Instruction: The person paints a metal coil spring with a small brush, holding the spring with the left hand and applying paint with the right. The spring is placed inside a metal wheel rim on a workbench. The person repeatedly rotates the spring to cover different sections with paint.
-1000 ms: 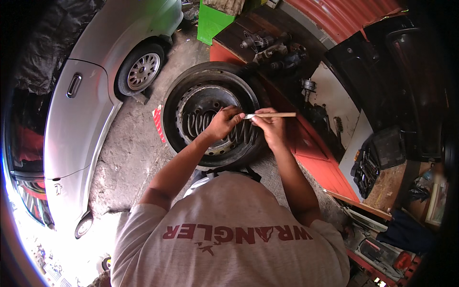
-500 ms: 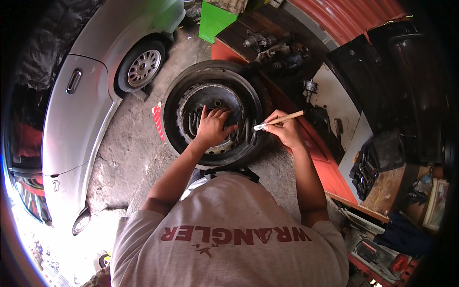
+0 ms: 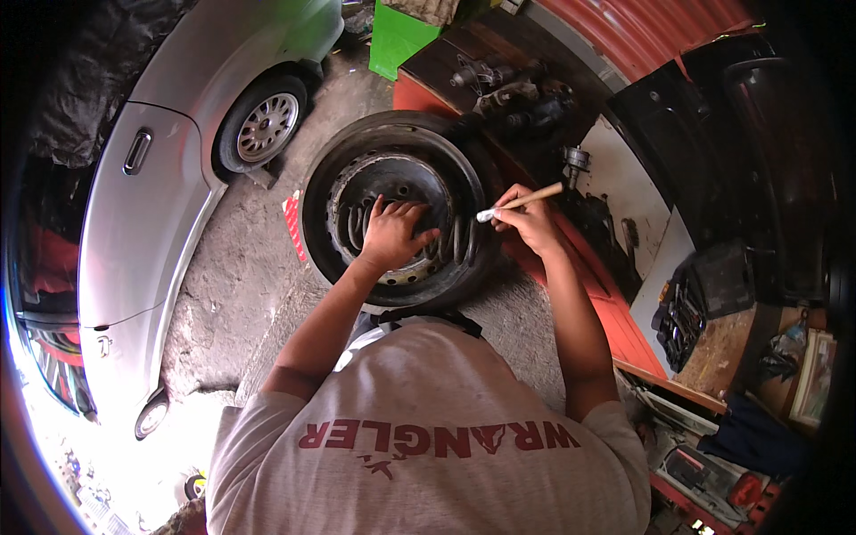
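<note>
A dark coil spring (image 3: 461, 239) lies on its side across a wheel with a black tyre (image 3: 323, 254) and a worn steel rim, flat in front of me. My left hand (image 3: 390, 234) is laid over the middle of the spring, fingers curled over the coils and thumb apart. It covers several of the coils. Off the spring's right end, my right hand (image 3: 528, 223) pinches a small wooden-handled brush (image 3: 539, 193). The brush's whitish head points left, close to the end coils; a small gap seems to separate them.
A silver car (image 3: 147, 223) stands at left. Right of the wheel runs a red-sided bench (image 3: 615, 330) carrying greasy metal parts (image 3: 526, 102) and a tool case (image 3: 682, 312). Black panels (image 3: 758, 160) lean at far right. A green box (image 3: 399, 40) stands at the back.
My right hand and the brush have shifted slightly up, and the brush head has tilted a little. My left hand stays over the spring.
</note>
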Demonstrator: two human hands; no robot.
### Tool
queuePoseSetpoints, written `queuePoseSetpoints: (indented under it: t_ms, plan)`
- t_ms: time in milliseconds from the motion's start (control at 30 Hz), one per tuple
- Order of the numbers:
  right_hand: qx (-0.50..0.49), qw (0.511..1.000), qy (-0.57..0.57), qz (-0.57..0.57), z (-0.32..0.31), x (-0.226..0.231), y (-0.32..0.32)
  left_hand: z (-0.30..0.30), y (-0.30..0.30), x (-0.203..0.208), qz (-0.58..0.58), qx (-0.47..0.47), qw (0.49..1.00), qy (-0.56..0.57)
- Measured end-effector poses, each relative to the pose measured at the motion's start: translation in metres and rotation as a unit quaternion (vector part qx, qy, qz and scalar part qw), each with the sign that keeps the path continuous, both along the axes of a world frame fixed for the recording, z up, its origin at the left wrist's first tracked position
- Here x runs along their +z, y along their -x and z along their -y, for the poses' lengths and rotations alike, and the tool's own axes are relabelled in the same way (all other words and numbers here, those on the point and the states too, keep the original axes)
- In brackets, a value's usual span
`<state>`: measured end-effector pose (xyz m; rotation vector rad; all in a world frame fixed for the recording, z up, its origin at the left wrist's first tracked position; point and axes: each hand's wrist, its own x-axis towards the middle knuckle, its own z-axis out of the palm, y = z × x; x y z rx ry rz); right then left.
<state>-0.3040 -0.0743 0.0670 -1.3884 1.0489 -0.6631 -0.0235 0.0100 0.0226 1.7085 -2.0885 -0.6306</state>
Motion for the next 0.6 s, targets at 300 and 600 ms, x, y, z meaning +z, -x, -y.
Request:
queuePoseSetpoints:
  t_ms: [300,600]
  plan:
    - [0.058,0.996,-0.048,0.048,-0.002,0.008,-0.002,0.001,-0.001,0.001,0.013,-0.007,1.0,-0.008]
    - [0.081,0.995,-0.04,0.048,0.01,0.015,-0.013,-0.002,-0.002,-0.005,0.021,-0.006,1.0,0.006]
